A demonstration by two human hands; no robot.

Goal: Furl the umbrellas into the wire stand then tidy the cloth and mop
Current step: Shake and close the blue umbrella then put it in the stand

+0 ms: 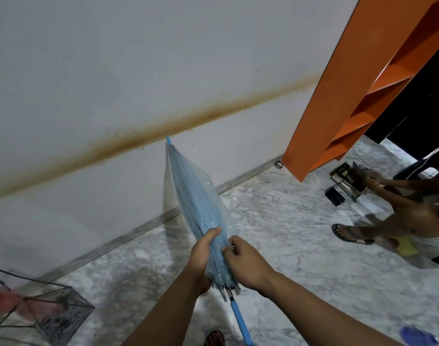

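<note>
Both my hands are on the blue umbrella (201, 216) right now, and it's up off the marble floor (288, 221), held out in front of me. My left hand (203, 253) is wrapped round the gathered canopy low down, thumb on top; my right hand (243, 260) is just beside it, fingers curled and pinching at the folds or maybe the strap, too small to tell which. The long axis runs away from me: blue handle (239, 318) dropping back toward my feet, tip (168, 140) pointing up at the stained wall (113, 83). The canopy looks closed but loose, so I'd say I'm mid-furl. The wire stand (38, 308) sits on the floor well off to my lower left, nearer my left arm, with something pink and blurred in it. So the coming move, as I judge it, means swinging this whole length left and turning the tip down into that stand
</note>
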